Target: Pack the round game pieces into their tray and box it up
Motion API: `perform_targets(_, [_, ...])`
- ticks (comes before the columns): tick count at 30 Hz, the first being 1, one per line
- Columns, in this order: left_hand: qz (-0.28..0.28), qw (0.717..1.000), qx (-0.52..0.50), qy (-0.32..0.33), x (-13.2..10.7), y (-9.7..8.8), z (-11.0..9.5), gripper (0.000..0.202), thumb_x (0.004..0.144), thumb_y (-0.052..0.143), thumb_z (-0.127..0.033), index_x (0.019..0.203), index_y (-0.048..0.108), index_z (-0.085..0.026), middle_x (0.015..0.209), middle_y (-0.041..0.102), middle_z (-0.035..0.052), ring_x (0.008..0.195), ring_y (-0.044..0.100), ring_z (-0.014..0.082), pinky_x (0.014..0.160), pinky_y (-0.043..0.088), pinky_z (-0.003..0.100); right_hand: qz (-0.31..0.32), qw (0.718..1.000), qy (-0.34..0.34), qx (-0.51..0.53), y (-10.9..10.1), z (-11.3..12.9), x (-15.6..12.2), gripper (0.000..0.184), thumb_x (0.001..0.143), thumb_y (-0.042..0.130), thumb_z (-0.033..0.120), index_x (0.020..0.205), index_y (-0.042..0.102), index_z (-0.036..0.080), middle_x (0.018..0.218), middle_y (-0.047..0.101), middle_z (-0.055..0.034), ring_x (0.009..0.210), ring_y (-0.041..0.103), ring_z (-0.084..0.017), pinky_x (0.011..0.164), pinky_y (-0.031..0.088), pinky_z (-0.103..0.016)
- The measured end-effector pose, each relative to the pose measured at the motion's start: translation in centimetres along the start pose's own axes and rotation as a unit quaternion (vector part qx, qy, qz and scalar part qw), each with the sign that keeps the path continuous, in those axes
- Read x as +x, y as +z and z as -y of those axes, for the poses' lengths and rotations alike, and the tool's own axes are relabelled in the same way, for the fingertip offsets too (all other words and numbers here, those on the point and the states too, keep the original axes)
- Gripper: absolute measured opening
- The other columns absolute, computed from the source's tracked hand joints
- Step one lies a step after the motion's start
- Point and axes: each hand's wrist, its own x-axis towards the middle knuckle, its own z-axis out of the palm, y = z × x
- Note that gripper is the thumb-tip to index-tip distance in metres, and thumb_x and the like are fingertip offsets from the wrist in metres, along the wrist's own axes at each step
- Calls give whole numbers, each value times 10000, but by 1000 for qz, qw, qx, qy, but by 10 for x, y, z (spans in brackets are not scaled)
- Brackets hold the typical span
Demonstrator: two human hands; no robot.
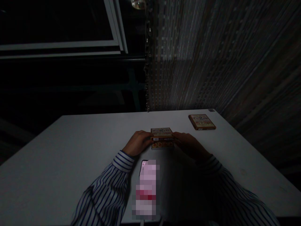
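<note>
Between my two hands is a flat, thin box (161, 132) with a pale printed top, an orange-brown edge and a barcode on its near side. My left hand (139, 142) grips its left end, fingers and thumb closed on it. On the right end, my right hand (189, 145) holds it the same way. Just under and in front of it shows a patterned strip (162, 145) with round food-like pictures; I cannot tell whether this is part of the same box or a second one. Dim light hides finer print.
A lit phone (147, 188) with a blurred screen lies nearest me, a cable at its bottom. A similar flat box (202, 121) lies at the back right of the white table (70, 150). A string curtain (183, 62) hangs behind the far edge.
</note>
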Motion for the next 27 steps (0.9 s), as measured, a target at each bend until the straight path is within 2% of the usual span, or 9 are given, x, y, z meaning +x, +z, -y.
perform_targets(10, [-3,1000,-3,7,-3,2,-1,242,798,536,-284,1020,591,-207,966,660,39,892,582,183,808,417,321,-17,1000,-9,10,6,-1,-2,240,850,406,228,1066,484,160,930,614,-85,750,563,-178,617,361,-270])
perform_targets(16, [-1,1000,-4,2,-3,4,0,248,791,545,-290,1015,590,-196,963,659,48,889,579,191,807,420,337,2,1000,-6,15,3,1,-2,246,838,420,215,1066,485,152,940,623,-95,756,577,-188,623,380,-277])
perform_targets(21, [7,1000,0,6,-4,4,0,252,796,537,-294,1022,586,-193,964,658,50,888,582,189,805,425,336,-27,999,-19,20,7,0,-5,255,840,403,218,1062,494,131,986,609,-123,808,575,-209,681,398,-313])
perform_targets(27, [-9,1000,-8,5,-6,8,1,241,778,563,-267,1006,581,-193,978,654,49,896,586,184,811,440,339,-44,998,-30,32,8,-1,-7,255,825,432,224,1062,492,151,978,615,-111,787,573,-195,675,396,-301])
